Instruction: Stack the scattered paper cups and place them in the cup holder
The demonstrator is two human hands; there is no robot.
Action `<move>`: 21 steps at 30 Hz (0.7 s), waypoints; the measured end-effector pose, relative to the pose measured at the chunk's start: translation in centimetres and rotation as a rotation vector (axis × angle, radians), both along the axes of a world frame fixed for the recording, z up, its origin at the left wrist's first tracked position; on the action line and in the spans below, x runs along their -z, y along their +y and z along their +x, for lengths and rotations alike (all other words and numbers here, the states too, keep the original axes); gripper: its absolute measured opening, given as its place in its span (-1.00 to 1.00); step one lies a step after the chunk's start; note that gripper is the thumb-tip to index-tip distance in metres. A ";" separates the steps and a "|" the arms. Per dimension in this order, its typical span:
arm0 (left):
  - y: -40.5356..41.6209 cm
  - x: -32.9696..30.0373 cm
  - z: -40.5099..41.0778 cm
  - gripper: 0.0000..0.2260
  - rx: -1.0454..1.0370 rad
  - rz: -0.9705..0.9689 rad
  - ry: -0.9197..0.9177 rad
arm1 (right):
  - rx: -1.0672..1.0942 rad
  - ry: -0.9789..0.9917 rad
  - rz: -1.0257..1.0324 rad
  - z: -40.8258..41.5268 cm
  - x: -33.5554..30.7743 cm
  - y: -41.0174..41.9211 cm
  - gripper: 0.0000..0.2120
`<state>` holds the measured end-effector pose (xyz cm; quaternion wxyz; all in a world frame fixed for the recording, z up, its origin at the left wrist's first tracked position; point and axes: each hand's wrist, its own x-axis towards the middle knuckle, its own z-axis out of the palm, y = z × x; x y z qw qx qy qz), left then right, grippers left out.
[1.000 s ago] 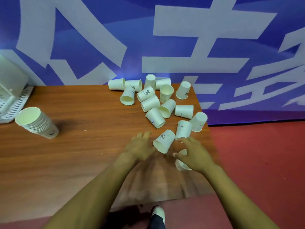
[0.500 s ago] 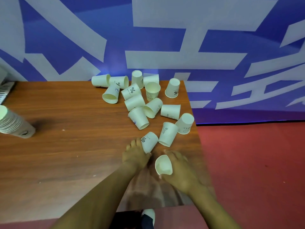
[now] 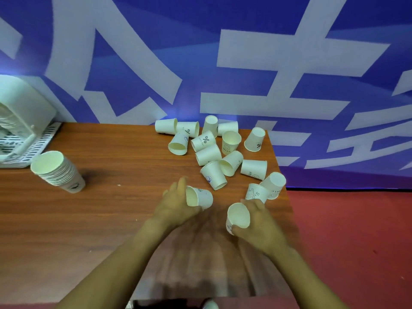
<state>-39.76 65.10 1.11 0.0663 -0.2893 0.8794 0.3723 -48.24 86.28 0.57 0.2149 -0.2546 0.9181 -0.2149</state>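
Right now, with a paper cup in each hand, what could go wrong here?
Three risks, as I judge them:
1. The cups by the table's right edge lie close to the drop; a nudge from the right hand might roll one onto the red floor.
2. The finished stack leans and could topple if bumped.
3. The left hand holds its cup on its side; nesting it into the right hand's cup at an angle might crumple a rim.

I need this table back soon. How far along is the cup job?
Early still. Done: one stack of cups stands at the table's left, beside the white cup holder, not in it. In hand: the left hand holds one cup and the right hand another cup, not yet nested. Left: over a dozen scattered cups to stack and load.
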 end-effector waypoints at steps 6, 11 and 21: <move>-8.0 -4.1 5.2 -0.42 0.038 -0.063 0.132 | 0.015 0.132 0.024 4.4 -3.4 -7.3 -0.34; -16.1 -5.6 10.0 -0.37 0.061 -0.087 0.201 | 0.035 0.161 0.059 8.8 -5.3 -15.6 -0.37; -26.2 -8.3 16.7 -0.44 0.042 -0.174 0.259 | 0.009 0.249 -0.012 15.0 -8.2 -28.0 -0.43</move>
